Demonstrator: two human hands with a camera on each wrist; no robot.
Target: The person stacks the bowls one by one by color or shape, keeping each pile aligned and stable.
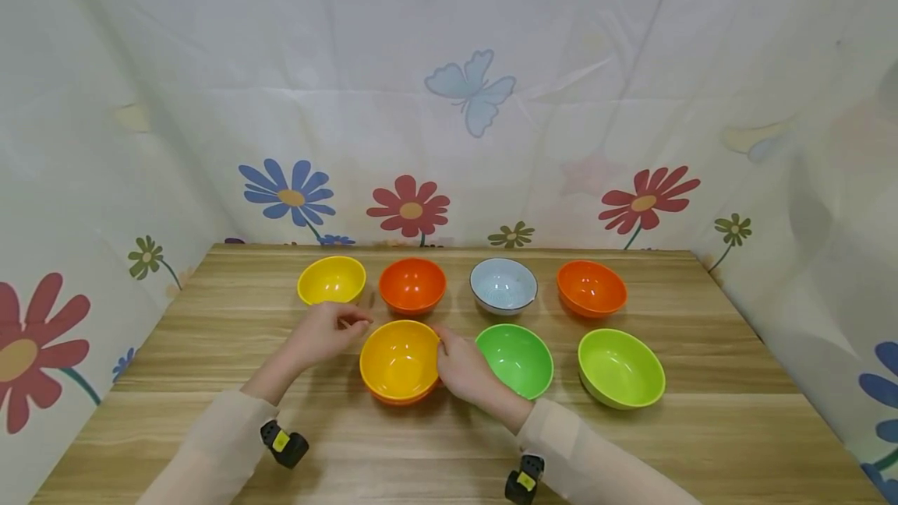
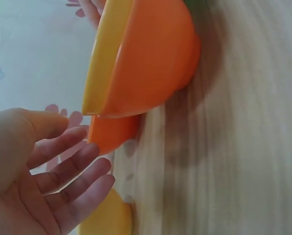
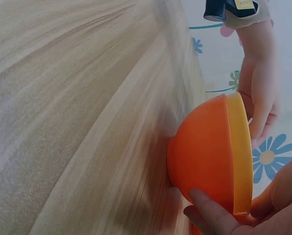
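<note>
A deep-yellow bowl (image 1: 398, 361) sits nested in an orange bowl (image 3: 202, 144) at the front of the table, its rim standing above the orange one. My right hand (image 1: 466, 365) grips the pair at the right side, with fingers against the orange outside and the thumb by the rim. To the left of the pair, my left hand (image 1: 328, 335) hovers apart from it with loosely bent fingers and holds nothing. Just behind the left hand is a lighter yellow bowl (image 1: 332, 279). A green bowl (image 1: 515, 361) stands right of my right hand, which partly covers it.
Along the back of the wooden table (image 1: 231, 318) stand an orange-red bowl (image 1: 412, 285), a pale blue bowl (image 1: 503, 285) with a dark rim and another orange bowl (image 1: 592, 287). A lime bowl (image 1: 620, 369) stands front right. Flowered cloth (image 1: 337, 123) hangs behind and at both sides.
</note>
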